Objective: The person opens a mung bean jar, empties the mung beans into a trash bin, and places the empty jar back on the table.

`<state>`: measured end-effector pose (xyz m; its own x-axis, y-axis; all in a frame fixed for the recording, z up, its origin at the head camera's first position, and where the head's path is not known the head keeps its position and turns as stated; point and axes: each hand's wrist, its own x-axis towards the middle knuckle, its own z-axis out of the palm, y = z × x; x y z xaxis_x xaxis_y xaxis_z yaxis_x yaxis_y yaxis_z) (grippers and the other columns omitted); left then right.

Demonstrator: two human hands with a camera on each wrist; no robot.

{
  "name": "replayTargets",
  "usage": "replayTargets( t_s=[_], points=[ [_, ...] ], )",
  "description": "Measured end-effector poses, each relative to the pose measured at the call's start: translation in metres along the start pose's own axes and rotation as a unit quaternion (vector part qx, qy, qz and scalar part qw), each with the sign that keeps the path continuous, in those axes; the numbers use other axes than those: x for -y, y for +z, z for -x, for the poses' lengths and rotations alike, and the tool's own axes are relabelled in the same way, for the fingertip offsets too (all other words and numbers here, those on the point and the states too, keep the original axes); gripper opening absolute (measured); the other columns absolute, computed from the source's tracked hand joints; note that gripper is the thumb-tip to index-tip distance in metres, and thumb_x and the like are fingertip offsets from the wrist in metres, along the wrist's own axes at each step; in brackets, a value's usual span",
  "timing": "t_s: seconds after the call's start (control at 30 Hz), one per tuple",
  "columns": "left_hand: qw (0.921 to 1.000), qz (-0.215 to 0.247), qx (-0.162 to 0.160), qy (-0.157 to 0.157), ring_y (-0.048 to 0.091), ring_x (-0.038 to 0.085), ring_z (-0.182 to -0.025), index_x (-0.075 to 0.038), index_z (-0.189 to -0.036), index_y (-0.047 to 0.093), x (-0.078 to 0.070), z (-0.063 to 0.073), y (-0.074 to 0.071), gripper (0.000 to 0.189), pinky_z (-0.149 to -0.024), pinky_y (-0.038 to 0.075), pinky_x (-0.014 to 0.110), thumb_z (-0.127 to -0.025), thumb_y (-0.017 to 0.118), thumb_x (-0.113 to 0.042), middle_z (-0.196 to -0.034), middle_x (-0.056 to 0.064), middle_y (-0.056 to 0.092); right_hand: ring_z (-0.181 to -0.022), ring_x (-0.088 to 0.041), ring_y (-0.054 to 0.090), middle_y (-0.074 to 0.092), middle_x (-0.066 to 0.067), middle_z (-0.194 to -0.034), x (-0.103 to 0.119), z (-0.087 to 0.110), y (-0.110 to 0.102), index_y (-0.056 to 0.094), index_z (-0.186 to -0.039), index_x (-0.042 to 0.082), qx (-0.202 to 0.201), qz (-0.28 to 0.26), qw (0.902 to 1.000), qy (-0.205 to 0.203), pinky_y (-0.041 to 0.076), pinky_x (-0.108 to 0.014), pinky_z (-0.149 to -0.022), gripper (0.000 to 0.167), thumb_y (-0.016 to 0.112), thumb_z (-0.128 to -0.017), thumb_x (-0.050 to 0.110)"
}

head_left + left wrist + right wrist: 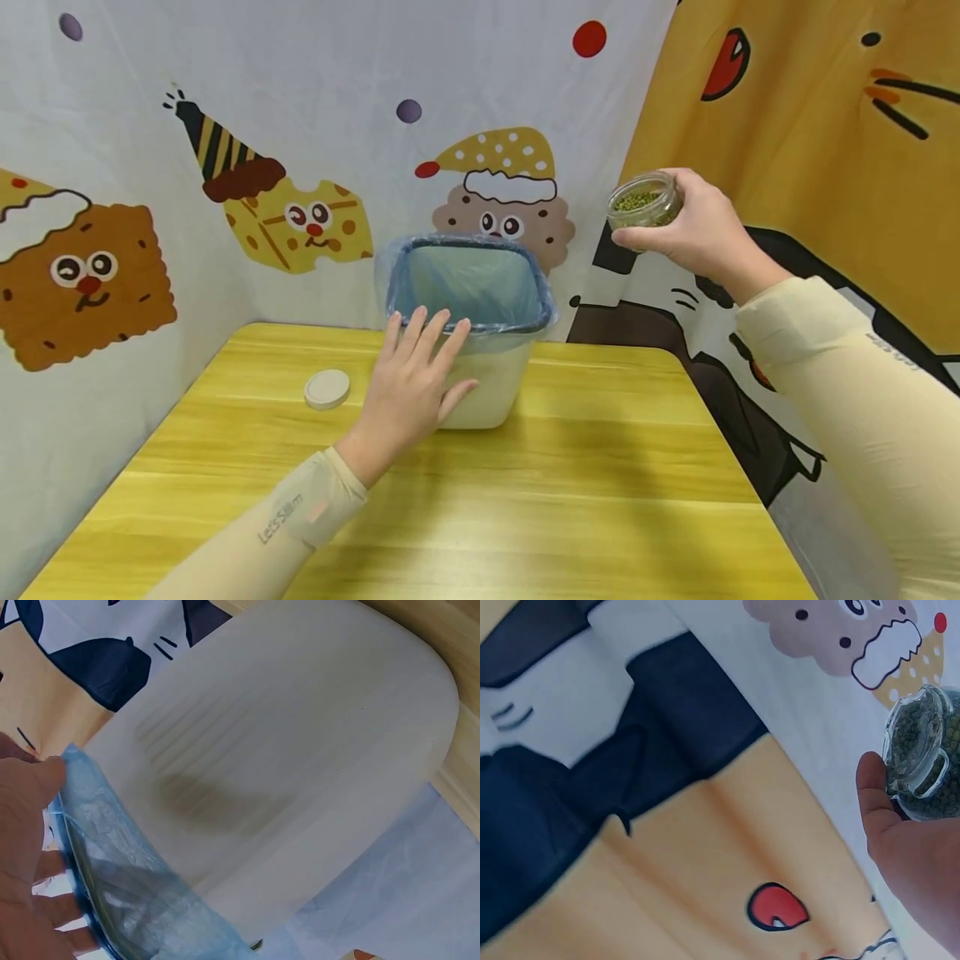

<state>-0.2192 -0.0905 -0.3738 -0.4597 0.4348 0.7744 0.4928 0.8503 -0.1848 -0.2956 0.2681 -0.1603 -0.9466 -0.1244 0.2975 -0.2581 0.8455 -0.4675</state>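
My right hand [701, 229] grips a small clear jar [643, 200], which tilts with its mouth toward the left. Small green beans [636, 201] that look like mung beans lie inside it. In the right wrist view the jar [922, 750] is partly cut off by the frame edge, with the thumb [876, 796] against its side. My left hand [411, 387] has its fingers spread and straight at the near rim of a pale trash bin [483, 383]. A blue translucent bag [480, 287] lines the bin and folds over its rim; whether the fingers touch it I cannot tell.
A round white lid [327, 388] lies on the yellow wood-grain table [300, 475], left of the bin. Behind the table hangs a pale cloth [315, 75] printed with cartoon food, and an orange printed cloth [810, 150] hangs at the right.
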Motion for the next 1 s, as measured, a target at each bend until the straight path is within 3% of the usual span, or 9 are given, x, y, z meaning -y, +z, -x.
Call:
replayTargets(
  t_s=[0.13,0.5,0.8,1.0],
  points=[
    [0.9999,-0.006,0.008,-0.005,0.056,0.048,-0.14,-0.012,-0.156,0.054,0.0,0.001,-0.001,0.082,-0.119,0.041,0.069,-0.094,0.077,-0.058,-0.15,0.02,0.06,-0.137,-0.04,0.052,0.05,-0.02,-0.158,0.021,-0.013,0.0,0.03,-0.167,0.009,0.002,0.011,0.9995,-0.03,0.05,-0.063,-0.11,0.103,0.082,-0.089,0.051],
    [0.9995,-0.018,0.025,-0.005,0.056,0.046,-0.141,-0.013,-0.158,0.052,-0.001,0.003,-0.003,0.088,-0.121,0.04,0.068,-0.091,0.077,-0.063,-0.152,0.019,0.059,-0.135,-0.041,0.056,0.055,-0.021,-0.154,0.063,-0.035,0.023,0.03,-0.166,0.012,0.042,0.059,0.994,-0.082,0.054,-0.06,-0.11,0.096,0.084,-0.09,0.034],
    [0.9998,-0.016,0.016,-0.001,0.055,0.047,-0.141,-0.012,-0.157,0.052,-0.001,0.002,-0.003,0.088,-0.121,0.04,0.068,-0.09,0.079,-0.062,-0.15,0.02,0.059,-0.133,-0.043,0.058,0.057,-0.021,-0.149,0.071,-0.039,0.049,0.034,-0.163,0.007,0.061,0.131,0.9785,-0.147,0.056,-0.059,-0.106,0.092,0.085,-0.089,0.022],
    [0.9997,-0.02,0.01,0.004,0.056,0.045,-0.14,-0.012,-0.157,0.053,0.0,0.0,-0.004,0.089,-0.121,0.04,0.067,-0.089,0.08,-0.063,-0.15,0.019,0.06,-0.135,-0.041,0.056,0.057,-0.019,-0.148,0.075,-0.039,0.061,0.035,-0.164,0.008,0.073,0.146,0.9736,-0.16,0.056,-0.059,-0.107,0.094,0.087,-0.087,0.024]
  ],
)
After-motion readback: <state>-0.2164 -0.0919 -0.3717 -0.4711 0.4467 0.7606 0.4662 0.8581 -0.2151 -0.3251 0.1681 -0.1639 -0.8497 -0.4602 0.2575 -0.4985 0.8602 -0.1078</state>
